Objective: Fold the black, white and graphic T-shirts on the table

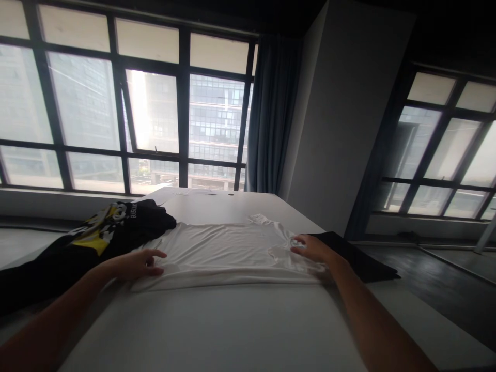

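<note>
A white T-shirt (225,245) lies spread sideways on the white table, its sleeves and neck end to the right, with wrinkles across its body. My left hand (139,264) is at the shirt's left end, thumb and forefinger apart with nothing held between them. At the right end, beside the neck and sleeve, my right hand (312,248) rests its fingertips at the fabric. Its fingers are curved and look apart; the undersides are hidden.
To the left lies a heap of black clothing (127,222) with yellow and white print. A folded black cloth (352,256) sits at the table's right edge. The white table (217,325) reaches toward windows (155,113), a blue curtain (273,113) and a pillar (344,113).
</note>
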A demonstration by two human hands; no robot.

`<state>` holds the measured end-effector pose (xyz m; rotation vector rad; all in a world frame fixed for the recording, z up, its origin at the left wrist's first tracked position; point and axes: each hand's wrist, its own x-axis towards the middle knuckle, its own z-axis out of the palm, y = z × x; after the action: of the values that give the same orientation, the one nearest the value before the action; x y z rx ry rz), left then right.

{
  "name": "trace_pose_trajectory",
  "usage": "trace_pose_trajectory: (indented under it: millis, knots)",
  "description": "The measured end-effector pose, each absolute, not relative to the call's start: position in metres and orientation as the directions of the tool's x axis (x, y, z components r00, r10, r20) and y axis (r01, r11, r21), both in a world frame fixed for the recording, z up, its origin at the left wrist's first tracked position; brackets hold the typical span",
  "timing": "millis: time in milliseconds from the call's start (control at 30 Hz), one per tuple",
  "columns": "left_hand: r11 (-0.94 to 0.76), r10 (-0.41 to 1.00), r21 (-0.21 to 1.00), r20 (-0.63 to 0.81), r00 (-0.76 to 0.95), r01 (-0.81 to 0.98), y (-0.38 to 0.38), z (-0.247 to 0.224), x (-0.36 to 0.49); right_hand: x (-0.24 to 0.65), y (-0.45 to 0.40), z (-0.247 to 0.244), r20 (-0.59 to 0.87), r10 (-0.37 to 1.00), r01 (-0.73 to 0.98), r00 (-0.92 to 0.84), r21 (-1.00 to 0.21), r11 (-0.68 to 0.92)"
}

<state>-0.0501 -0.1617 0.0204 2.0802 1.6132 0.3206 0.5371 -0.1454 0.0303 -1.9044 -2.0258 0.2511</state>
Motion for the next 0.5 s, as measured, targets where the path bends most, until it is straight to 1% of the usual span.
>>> trace_pose_trajectory:
  millis: [33,67,133,200,267,333,433,500]
  knots:
    - [-0.213,0.955,0.495,-0.076,0.286,0.843,-0.159,0.018,-0.049,0.526,-0.140,0.025,0.179,0.981,0.921,-0.078,-0.364,0.140]
    - [-0.239,0.952,0.485,-0.055,0.302,0.841,-0.156,0.016,-0.048,0.516,-0.136,0.020,0.190,0.976,0.913,-0.110,-0.369,0.175]
    - [-0.291,0.940,0.495,-0.012,0.341,0.819,-0.153,0.014,-0.048,0.500,-0.129,0.011,0.158,0.977,0.913,-0.146,-0.359,0.195]
    - [-0.340,0.922,0.554,0.037,0.386,0.760,-0.153,0.016,-0.050,0.492,-0.127,0.008,0.122,0.979,0.935,-0.161,-0.299,0.191]
    - [-0.362,0.904,0.640,0.064,0.423,0.678,-0.154,0.020,-0.054,0.492,-0.129,0.011,0.115,0.981,0.954,-0.157,-0.240,0.181]
    - [-0.352,0.899,0.706,0.073,0.432,0.614,-0.156,0.024,-0.058,0.498,-0.132,0.018,0.135,0.982,0.960,-0.134,-0.230,0.162]
    - [-0.357,0.904,0.743,0.122,0.410,0.566,-0.158,0.030,-0.061,0.509,-0.136,0.030,0.255,0.965,0.945,-0.061,-0.297,0.139]
    - [-0.380,0.905,0.745,0.178,0.385,0.549,-0.158,0.032,-0.063,0.515,-0.138,0.035,0.327,0.945,0.904,0.024,-0.411,0.120]
